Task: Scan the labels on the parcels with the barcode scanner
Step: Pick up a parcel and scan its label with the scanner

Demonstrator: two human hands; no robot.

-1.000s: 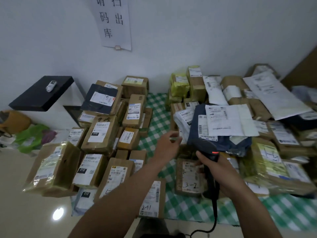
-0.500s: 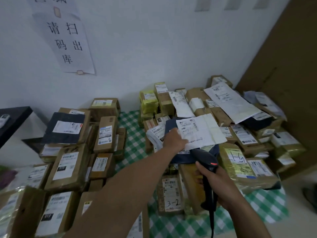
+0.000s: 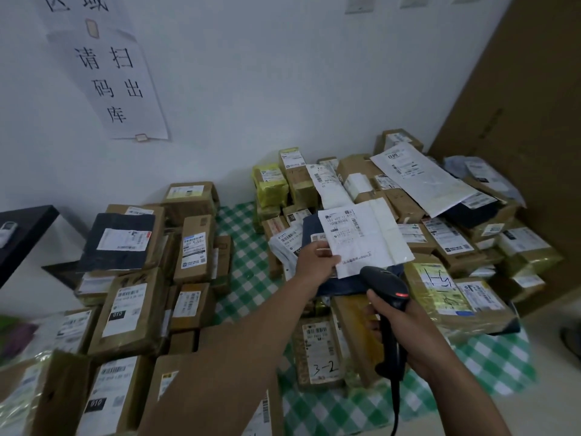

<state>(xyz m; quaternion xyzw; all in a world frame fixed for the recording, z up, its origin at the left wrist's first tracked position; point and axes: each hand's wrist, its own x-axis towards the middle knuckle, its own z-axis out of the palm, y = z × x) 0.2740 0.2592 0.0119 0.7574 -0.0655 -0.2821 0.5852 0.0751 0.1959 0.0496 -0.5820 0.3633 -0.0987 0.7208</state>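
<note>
One flat white plastic mailer parcel (image 3: 367, 237) is held up over the right-hand heap, just above a dark blue bag (image 3: 341, 284); the left hand (image 3: 316, 262) has its grip pinched on the mailer's lower left corner, label facing up; the right hand (image 3: 405, 332) has its grip clamped round the handle of the black barcode scanner (image 3: 388, 297), its red light glowing, its head just below the mailer's near edge. To scan well, I judge, keep the label flat and taut and aim at its barcode alone, away from neighbouring labels. Readable: "3-2" handwritten on a brown cardboard box (image 3: 319, 350) on the green-checked cloth (image 3: 248, 247); "010" tags on taped brown boxes (image 3: 125, 313) at left; the white wall sheet (image 3: 116, 80) reads 请扫码出库.
</note>
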